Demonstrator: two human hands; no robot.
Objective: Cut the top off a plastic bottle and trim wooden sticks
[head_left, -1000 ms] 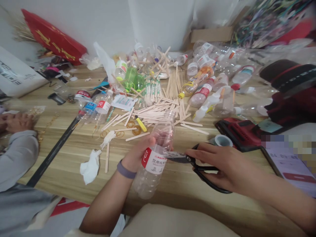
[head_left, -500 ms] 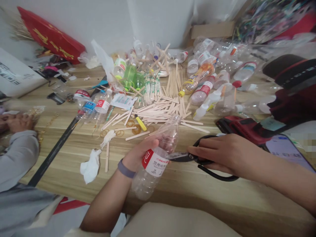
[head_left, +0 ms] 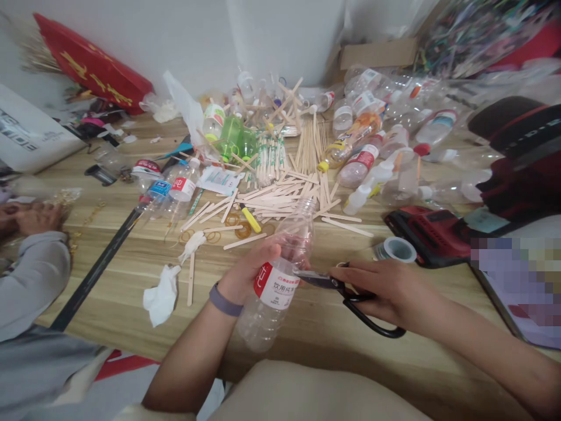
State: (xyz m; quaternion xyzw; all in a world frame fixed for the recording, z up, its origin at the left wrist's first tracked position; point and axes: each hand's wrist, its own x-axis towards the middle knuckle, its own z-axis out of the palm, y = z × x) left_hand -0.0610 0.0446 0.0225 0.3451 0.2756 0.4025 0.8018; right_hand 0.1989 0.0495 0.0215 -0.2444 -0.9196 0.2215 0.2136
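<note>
My left hand (head_left: 252,270), with a grey band at the wrist, is wrapped round a clear plastic bottle (head_left: 262,320). The bottle has a red and white label and is tilted, its neck pointing away from me. My right hand (head_left: 381,286) grips black-handled scissors (head_left: 322,280). Their blades touch the bottle's right side at the upper edge of the label. Beyond the bottle's neck lies a heap of flat wooden sticks (head_left: 280,199).
Many plastic bottles (head_left: 362,161) lie at the back right. A red and black power tool (head_left: 427,234), a tape roll (head_left: 397,249) and a phone (head_left: 517,292) are on the right. Another person's hands (head_left: 39,219) are at the far left, past a black strip (head_left: 96,269).
My right hand has shifted slightly left and down, and the scissor handles have moved closer together. The bottle has tilted slightly. The tape roll now shows behind my right hand.
</note>
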